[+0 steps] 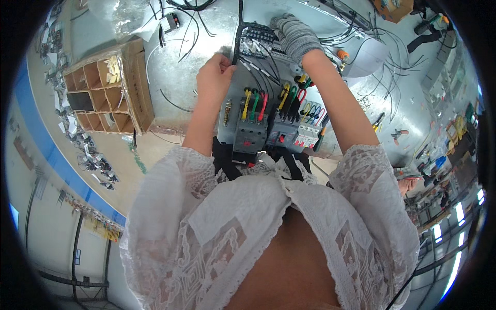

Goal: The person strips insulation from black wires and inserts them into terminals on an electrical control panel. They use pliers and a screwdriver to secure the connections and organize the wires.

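Observation:
An electrical mounting panel (227, 135) lies in front of me. At its left edge my left hand (216, 73) is closed, fingertips against a black wire bundle (237, 45); whether they pinch it or something smaller is hidden. My right hand (295, 37), in a grey striped knit glove, rests over the right end of a terminal block (258, 35); its fingertips are hidden. White-sleeved black wires (258, 68) run between the hands. Nearer me sit a dark contactor or breaker (251, 135), a second dark breaker (281, 135) and a small white breaker (307, 136), with yellow, green and red wires.
A cardboard compartment box (139, 88) stands at the left on the metal table. Loose black wires (191, 39) and a plastic bag (114, 15) lie at the far left. Yellow-black pliers (378, 121) lie at the right. Another person's hand (408, 185) shows at the right.

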`<state>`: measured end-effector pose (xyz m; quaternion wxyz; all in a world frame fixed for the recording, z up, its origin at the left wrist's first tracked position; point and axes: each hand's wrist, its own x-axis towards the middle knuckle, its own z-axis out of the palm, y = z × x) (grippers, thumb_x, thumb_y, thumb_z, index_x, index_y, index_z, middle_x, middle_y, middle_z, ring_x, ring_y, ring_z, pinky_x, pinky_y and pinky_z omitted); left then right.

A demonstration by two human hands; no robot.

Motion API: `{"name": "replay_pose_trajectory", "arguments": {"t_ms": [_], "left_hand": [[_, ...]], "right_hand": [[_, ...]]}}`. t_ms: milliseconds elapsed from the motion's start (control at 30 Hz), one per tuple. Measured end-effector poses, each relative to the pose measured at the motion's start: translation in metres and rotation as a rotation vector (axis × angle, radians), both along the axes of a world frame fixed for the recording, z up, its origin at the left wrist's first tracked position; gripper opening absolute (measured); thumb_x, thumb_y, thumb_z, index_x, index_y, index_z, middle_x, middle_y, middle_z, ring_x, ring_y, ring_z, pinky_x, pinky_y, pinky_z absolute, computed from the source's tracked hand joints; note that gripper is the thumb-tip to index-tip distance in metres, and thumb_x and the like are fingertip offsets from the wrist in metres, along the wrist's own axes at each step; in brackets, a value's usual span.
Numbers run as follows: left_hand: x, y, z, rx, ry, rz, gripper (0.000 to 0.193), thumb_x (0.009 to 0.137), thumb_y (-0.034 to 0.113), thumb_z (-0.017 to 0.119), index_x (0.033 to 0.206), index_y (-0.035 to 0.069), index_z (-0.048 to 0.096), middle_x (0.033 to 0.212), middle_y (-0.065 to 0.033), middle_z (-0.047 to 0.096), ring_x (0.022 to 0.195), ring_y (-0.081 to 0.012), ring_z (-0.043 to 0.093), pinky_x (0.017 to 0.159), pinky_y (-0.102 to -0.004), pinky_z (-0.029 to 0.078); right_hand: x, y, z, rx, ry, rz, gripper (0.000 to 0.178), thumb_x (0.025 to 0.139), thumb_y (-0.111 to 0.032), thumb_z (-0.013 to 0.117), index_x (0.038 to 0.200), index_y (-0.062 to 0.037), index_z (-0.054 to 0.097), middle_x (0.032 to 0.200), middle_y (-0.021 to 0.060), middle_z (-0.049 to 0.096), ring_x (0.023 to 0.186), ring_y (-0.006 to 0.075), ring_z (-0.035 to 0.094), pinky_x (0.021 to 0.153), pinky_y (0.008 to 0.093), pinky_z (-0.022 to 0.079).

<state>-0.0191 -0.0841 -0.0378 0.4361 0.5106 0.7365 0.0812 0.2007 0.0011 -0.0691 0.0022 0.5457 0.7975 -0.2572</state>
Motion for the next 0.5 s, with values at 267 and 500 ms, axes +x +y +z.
{"name": "replay_pose_trajectory", "arguments": {"t_ms": [267,500], "left_hand": [[0.016,-0.005,-0.006,0.034,0.155,0.009,0.017,0.076,0.017,0.065,0.082,0.002,0.059,0.072,-0.0137,0.063,0.069,-0.0331,0.062,0.065,-0.0395,0.049],[0.003,0.003,-0.022,0.092,-0.082,0.082,0.017,0.079,0.016,0.063,0.085,0.001,0.06,0.076,-0.0158,0.064,0.071,-0.0319,0.062,0.067,-0.0382,0.049]], "right_hand": [[-0.002,0.0,-0.003,-0.018,-0.01,-0.004,0.023,0.086,-0.014,0.052,0.107,-0.0113,0.061,0.107,0.0126,0.058,0.099,0.0295,0.056,0.089,0.0379,0.045],[-0.001,0.003,0.001,-0.028,0.004,-0.012,0.023,0.085,-0.014,0.052,0.107,-0.0108,0.061,0.106,0.0126,0.058,0.099,0.0291,0.056,0.089,0.0378,0.045]]}}
